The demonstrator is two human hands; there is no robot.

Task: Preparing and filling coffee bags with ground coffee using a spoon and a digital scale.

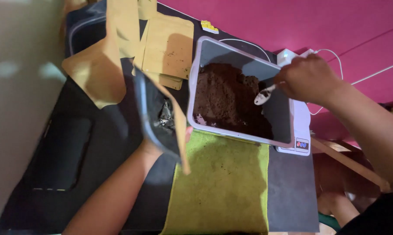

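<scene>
The right hand point(307, 78) pinches a white spoon point(264, 95), its bowl over brown powder point(227, 98) in a white tray point(196, 78) on a scale point(300, 130). The left hand point(155, 146), mostly hidden, grips an open kraft pouch point(157, 113) beside the tray, above a green cloth point(222, 182). More pouches point(168, 48) lie behind.

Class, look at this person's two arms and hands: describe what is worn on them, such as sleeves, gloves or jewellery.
Both forearms are bare with no sleeves in view. The left hand is mostly hidden. The right hand wears no glove, and no ring or watch shows.
</scene>
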